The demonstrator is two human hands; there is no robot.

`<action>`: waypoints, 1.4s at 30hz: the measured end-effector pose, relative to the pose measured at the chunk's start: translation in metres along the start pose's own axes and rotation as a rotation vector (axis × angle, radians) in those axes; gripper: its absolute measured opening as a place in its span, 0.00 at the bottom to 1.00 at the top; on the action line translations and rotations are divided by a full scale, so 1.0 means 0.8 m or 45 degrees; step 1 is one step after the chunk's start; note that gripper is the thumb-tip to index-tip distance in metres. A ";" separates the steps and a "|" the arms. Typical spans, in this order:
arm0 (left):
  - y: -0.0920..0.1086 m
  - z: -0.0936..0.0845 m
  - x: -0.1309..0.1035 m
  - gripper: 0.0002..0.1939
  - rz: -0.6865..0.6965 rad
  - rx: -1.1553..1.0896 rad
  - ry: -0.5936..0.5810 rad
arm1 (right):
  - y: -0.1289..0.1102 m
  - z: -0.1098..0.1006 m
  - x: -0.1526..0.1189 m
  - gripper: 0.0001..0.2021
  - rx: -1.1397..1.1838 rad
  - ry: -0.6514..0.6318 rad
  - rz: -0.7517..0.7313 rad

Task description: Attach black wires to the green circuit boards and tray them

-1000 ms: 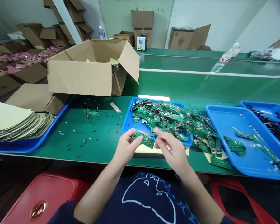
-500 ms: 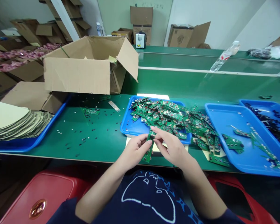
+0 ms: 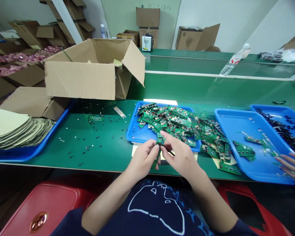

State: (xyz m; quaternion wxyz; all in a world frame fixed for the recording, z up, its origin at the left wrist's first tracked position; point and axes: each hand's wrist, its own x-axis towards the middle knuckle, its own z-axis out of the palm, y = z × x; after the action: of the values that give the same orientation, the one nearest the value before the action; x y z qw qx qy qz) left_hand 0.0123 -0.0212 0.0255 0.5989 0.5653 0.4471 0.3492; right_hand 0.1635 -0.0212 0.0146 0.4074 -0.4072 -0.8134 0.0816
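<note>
My left hand is closed around a narrow green circuit board, held upright over the table's front edge. My right hand meets it at the board's upper part, thumb and forefinger pinched. Between those fingers a small black part shows; its exact shape is partly hidden. Just beyond both hands, a blue tray bears a heap of green circuit boards, which spills over its right side onto the table.
At right, a second blue tray holds a few boards, and another person's hand reaches over it. Behind is a tray of black parts. A cardboard box and stacked paper sheets stand left. Black bits dot the green table.
The circuit board has turned more edge-on between my hands, and the black part now shows by my right fingers. Another person's hand has come in over the right tray.
</note>
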 end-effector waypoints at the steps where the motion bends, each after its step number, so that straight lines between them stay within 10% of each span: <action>1: 0.000 0.001 -0.001 0.10 -0.001 -0.001 0.015 | -0.001 -0.001 -0.001 0.22 0.030 0.012 0.067; 17: 0.004 -0.016 -0.012 0.14 -0.066 -0.097 -0.009 | 0.017 -0.021 0.003 0.08 0.181 -0.087 -0.072; 26: 0.004 -0.021 -0.011 0.23 0.019 0.295 -0.341 | 0.020 -0.005 0.002 0.09 -0.064 0.088 -0.311; 36: -0.009 -0.043 0.008 0.20 0.762 1.135 0.075 | 0.023 -0.008 -0.007 0.36 0.123 0.296 -0.224; 42: -0.014 -0.049 0.009 0.19 1.193 1.303 0.320 | 0.036 -0.044 0.002 0.15 0.290 0.100 0.263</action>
State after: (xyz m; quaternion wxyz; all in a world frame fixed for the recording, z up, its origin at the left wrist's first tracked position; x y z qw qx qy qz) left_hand -0.0228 -0.0013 0.0149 -0.0118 0.8643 0.3305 0.3789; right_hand 0.2059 -0.0083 0.0249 0.4719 -0.4427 -0.7360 0.1990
